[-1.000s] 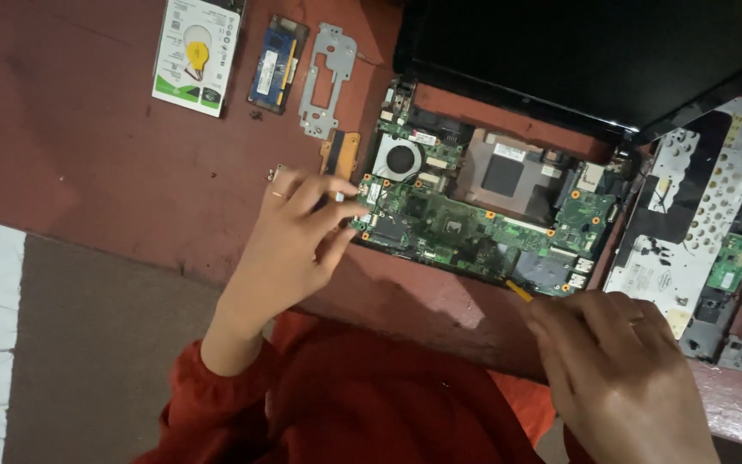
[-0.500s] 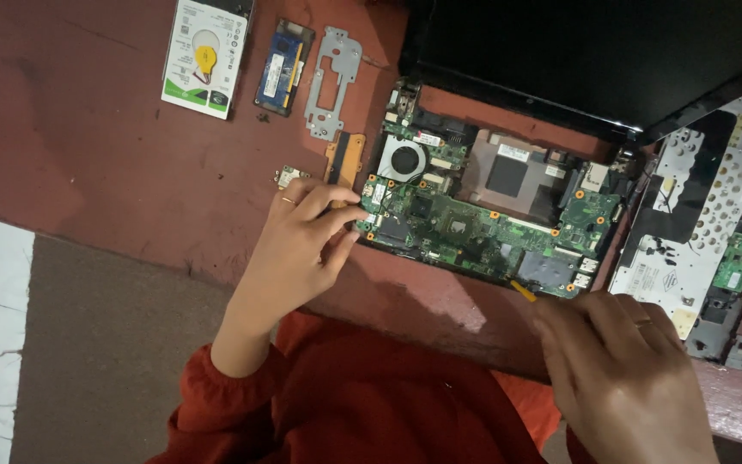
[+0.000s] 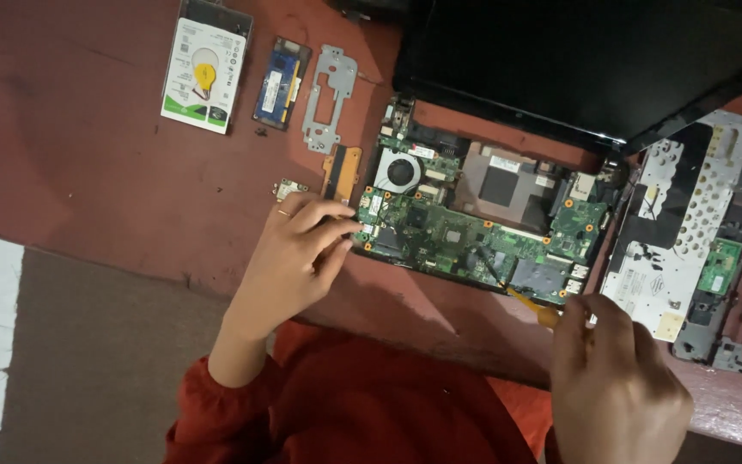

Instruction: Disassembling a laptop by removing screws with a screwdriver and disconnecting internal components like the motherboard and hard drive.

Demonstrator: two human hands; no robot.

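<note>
Green mainboard (image 3: pixel 474 225) sits mid-desk on red table (image 3: pixel 88 172), below black laptop screen (image 3: pixel 594 60). L hand (image 3: pixel 289 266) fingers pinched at board's left edge. R hand (image 3: pixel 616 391) closed on orange-handled screwdriver (image 3: pixel 526 302), tip on board's lower right. Hands well apart. Hard drive (image 3: pixel 205 75), RAM stick (image 3: pixel 280 82), metal bracket (image 3: pixel 330 99) top left.

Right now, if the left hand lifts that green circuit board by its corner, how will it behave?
The green circuit board looks thin and flat, so probably stiff with slight flex. The fan and metal plate sit toward the back, so it may tip away from the left hand. Exposed small parts suggest it's fragile.
</note>
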